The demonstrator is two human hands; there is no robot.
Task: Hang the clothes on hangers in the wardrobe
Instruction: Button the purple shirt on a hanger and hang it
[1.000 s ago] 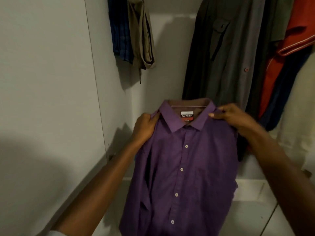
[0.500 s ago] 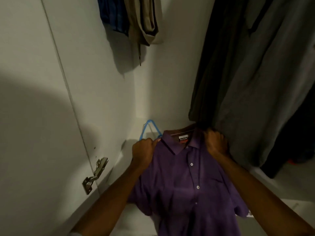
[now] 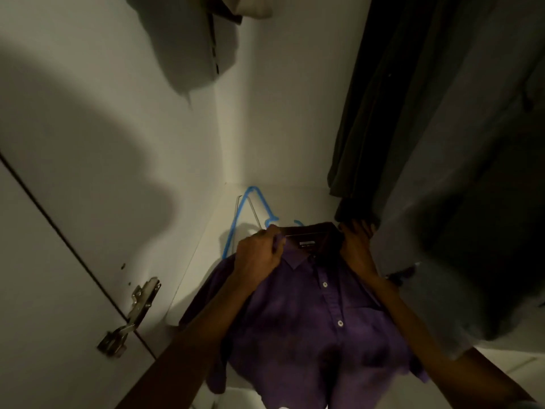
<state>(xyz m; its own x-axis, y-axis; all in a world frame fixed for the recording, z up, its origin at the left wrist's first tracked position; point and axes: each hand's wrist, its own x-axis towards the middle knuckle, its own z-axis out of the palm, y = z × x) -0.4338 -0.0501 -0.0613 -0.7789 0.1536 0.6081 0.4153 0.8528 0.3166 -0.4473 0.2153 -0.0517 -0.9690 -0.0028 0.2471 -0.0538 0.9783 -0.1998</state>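
Observation:
A purple button-up shirt (image 3: 312,314) hangs low between my hands, collar toward the back of the wardrobe, its front facing me. My left hand (image 3: 259,255) grips its left shoulder beside the collar. On the other side my right hand (image 3: 355,246) holds the right shoulder, close under hanging clothes. A blue plastic hanger (image 3: 246,214) lies on the white wardrobe floor (image 3: 298,202) just behind the collar, partly hidden by my left hand and the shirt.
Dark grey garments (image 3: 427,143) hang down on the right, nearly touching my right hand. The white side wall (image 3: 103,128) stands on the left, with a metal door hinge (image 3: 132,314) low down. More clothes (image 3: 206,39) hang at the top.
The shirt and both hands have dropped lower and deeper into the wardrobe. My view has tilted down, bringing the blue hanger and the floor into sight.

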